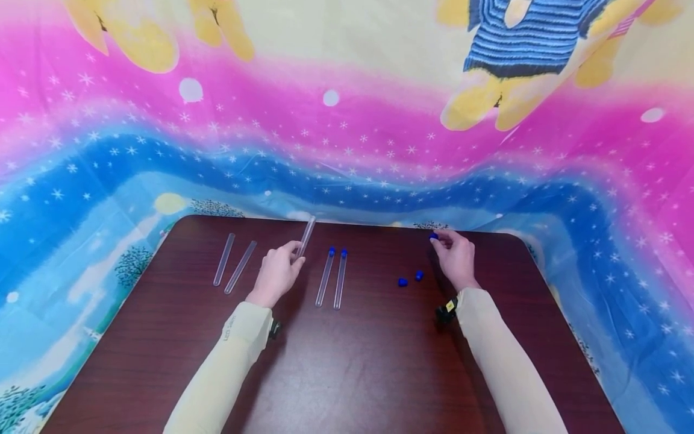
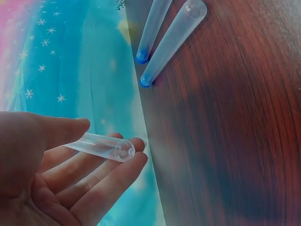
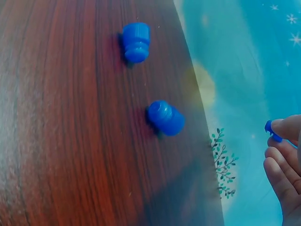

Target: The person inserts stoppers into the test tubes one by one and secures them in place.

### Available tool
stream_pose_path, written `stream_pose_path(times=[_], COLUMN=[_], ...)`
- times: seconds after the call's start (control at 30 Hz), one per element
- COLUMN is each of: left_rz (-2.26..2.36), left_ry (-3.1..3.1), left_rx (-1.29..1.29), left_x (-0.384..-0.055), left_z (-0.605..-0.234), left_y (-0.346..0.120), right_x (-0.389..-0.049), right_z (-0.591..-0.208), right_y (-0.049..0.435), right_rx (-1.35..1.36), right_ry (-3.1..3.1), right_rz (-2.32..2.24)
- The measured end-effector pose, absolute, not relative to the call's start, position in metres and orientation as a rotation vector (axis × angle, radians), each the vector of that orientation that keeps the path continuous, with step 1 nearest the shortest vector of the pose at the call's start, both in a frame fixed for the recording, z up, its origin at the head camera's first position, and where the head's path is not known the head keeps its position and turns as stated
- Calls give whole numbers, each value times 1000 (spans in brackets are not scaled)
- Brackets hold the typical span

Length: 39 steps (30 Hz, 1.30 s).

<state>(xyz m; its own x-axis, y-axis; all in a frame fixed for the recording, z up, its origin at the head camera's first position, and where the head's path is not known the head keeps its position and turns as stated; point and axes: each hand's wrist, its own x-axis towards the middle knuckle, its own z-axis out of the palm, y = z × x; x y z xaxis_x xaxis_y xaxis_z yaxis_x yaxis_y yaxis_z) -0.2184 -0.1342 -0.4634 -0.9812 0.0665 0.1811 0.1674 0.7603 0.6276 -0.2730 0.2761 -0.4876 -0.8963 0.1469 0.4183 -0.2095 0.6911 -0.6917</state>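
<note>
My left hand (image 1: 275, 272) pinches a clear, uncapped test tube (image 1: 307, 236) between thumb and fingers, tilted above the far part of the table. The tube's rounded end (image 2: 125, 150) shows in the left wrist view. Over the far right of the table, my right hand (image 1: 456, 258) pinches a small blue stopper (image 1: 434, 236) at its fingertips. Two more blue stoppers, one nearer (image 1: 403, 282) and one farther (image 1: 420, 275), lie on the table left of that hand. Between the hands lie two tubes with blue stoppers in their far ends, a left one (image 1: 325, 280) and a right one (image 1: 340, 283).
Two clear tubes without stoppers, one (image 1: 224, 260) beside the other (image 1: 240, 268), lie left of my left hand. The dark wooden table (image 1: 347, 374) ends at a patterned cloth (image 1: 347, 150) that hangs behind it and along both sides.
</note>
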Motion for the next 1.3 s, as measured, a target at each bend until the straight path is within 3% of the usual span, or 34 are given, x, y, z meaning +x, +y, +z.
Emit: stream_pose_path(times=[1.3], left_rz=[-1019], left_ry=[-2825], left_rx=[-299], left_x=[-216], left_z=[-465], left_y=[-99], right_x=[-266], right_z=[-454], right_y=[238], right_rx=[167], right_ry=[-2309], right_rz=[1188])
